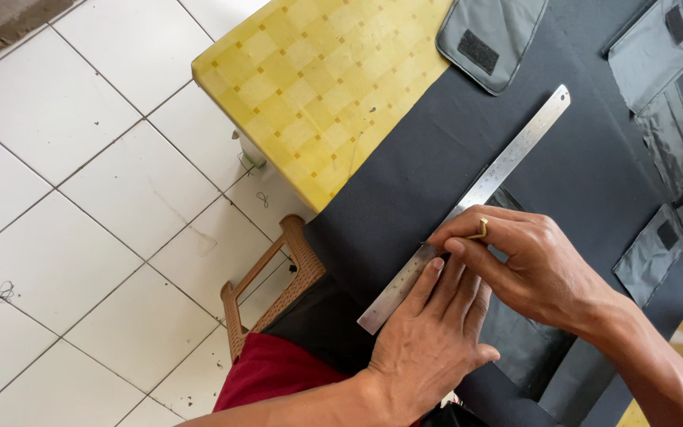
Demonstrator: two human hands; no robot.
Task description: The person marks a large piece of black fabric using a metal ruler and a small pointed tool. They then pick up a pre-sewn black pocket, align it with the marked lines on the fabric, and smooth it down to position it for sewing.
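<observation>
Near the lower centre of the frame the left hand lies flat with fingers together, pressing the steel ruler down on the black fabric. The right hand has its fingertips pinched on a thin marking tool, barely visible, at the ruler's edge. The ruler looks stiff, light and likely slippery on soft, limp cloth, so it is best held by flat pressure near its middle.

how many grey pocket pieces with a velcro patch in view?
3. One at the top centre on the yellow tablecloth's edge, one at the top right corner, one at the right edge beyond the right hand. More may lie hidden under the hands.
</observation>
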